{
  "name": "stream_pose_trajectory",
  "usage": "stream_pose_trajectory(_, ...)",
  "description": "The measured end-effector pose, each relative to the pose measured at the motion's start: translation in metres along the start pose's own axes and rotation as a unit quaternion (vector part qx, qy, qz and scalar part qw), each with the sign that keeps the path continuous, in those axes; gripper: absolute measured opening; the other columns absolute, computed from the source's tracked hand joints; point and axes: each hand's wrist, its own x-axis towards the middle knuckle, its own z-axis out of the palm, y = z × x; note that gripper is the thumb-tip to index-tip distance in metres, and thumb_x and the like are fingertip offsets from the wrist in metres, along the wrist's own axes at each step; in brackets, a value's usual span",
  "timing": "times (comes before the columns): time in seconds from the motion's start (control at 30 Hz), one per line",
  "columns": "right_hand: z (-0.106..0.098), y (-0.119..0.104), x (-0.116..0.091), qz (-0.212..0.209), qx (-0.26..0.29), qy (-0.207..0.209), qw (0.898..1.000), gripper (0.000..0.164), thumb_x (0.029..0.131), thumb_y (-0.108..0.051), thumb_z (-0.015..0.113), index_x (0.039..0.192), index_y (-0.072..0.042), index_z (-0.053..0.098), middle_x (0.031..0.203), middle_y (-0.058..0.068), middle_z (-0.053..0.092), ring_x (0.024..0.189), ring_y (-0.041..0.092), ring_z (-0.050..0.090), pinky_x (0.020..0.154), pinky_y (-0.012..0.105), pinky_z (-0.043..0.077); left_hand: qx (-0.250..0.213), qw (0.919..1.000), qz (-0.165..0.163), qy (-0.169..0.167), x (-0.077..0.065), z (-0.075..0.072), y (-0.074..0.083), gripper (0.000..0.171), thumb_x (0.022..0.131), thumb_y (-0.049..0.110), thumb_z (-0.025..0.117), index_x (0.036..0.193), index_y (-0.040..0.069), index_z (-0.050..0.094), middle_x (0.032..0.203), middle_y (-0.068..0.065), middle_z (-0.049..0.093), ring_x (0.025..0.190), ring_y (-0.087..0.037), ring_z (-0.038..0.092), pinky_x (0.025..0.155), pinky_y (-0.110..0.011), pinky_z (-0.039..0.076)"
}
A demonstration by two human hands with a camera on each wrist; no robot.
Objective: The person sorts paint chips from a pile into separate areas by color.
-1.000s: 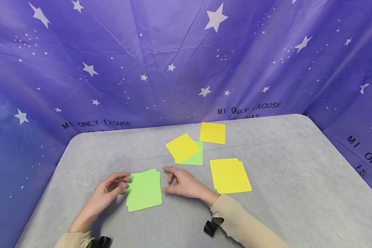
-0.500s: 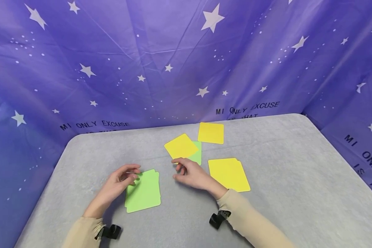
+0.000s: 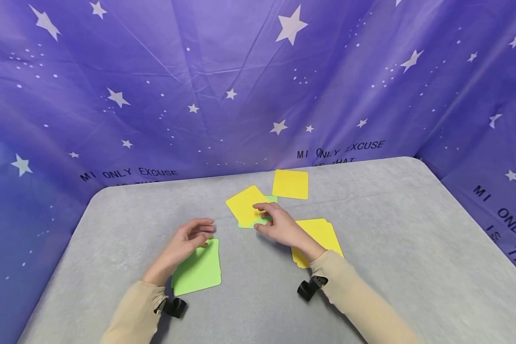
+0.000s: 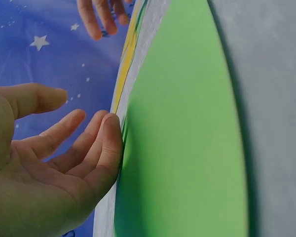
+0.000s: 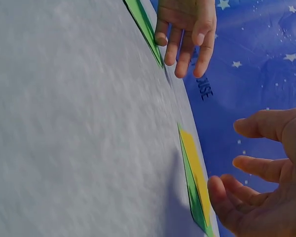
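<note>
A stack of square green cards [image 3: 199, 270] lies on the table at front left, its edges slightly out of line. Over its far part hovers my left hand [image 3: 182, 246], fingers loosely bent and holding nothing. Farther back, a tilted yellow card [image 3: 242, 203] partly covers a green card [image 3: 246, 224]. My right hand [image 3: 281, 230] hangs over this pair, thumb and fingers spread apart. In the right wrist view the fingers [image 5: 259, 168] stand around air beside the yellow and green cards [image 5: 195, 170]. Whether any fingertip touches a card, I cannot tell.
A stack of yellow cards [image 3: 322, 234] lies under and beyond my right forearm. Another yellow card [image 3: 290, 184] lies near the back edge of the grey table [image 3: 391, 229]. A purple star-patterned curtain [image 3: 223, 67] hangs behind and at the sides.
My right hand has moved right and away from me, from beside the green stack to over the tilted yellow card. My left hand has shifted right and forward over the green stack.
</note>
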Motion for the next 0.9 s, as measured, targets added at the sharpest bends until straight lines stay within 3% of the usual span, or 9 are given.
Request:
stream_pose_trajectory(0.3,-0.012,0.007,0.007,0.01,-0.017,0.012,1.0,0.06,0.088,-0.009,0.067,0.142,0.002,0.043,0.135,0.023,0.046,0.12,0.036,0.049,0.096,0.045,0.046,-0.037,0.9989,-0.027,-0.01,0.022,0.018,0.009,0.042,0.093,-0.005,0.047,0.134,-0.011,0.042,0.129,-0.031,0.051,0.115,-0.041,0.053,0.09,-0.038,0.052)
stream_pose_trajectory(0.5,-0.016,0.015,0.012,0.015,-0.024,0.001,1.0,0.068,0.089,-0.011,0.066,0.148,0.0,0.034,0.148,0.021,0.036,0.134,0.036,0.037,0.109,0.047,0.032,-0.066,0.9967,-0.047,-0.002,0.033,0.031,0.013,0.042,0.095,-0.005,0.048,0.136,-0.01,0.04,0.133,-0.032,0.047,0.12,-0.04,0.05,0.094,-0.04,0.049)
stream_pose_trajectory(0.67,-0.017,0.02,0.014,0.035,-0.002,-0.004,0.999,0.071,0.09,-0.011,0.066,0.15,-0.003,0.031,0.149,0.022,0.036,0.135,0.034,0.035,0.109,0.046,0.033,-0.088,0.9945,-0.056,-0.001,0.038,0.037,0.015,0.043,0.096,-0.003,0.049,0.137,-0.009,0.038,0.135,-0.031,0.046,0.124,-0.04,0.047,0.097,-0.041,0.047)
stream_pose_trajectory(0.9,-0.019,0.022,0.014,0.055,0.076,0.004,0.996,0.072,0.09,-0.006,0.065,0.152,-0.004,0.027,0.149,0.026,0.032,0.135,0.036,0.035,0.106,0.045,0.036,-0.097,0.9946,-0.034,0.012,0.041,0.043,0.013,0.043,0.093,-0.001,0.051,0.133,-0.01,0.041,0.128,-0.03,0.052,0.118,-0.034,0.053,0.091,-0.037,0.051)
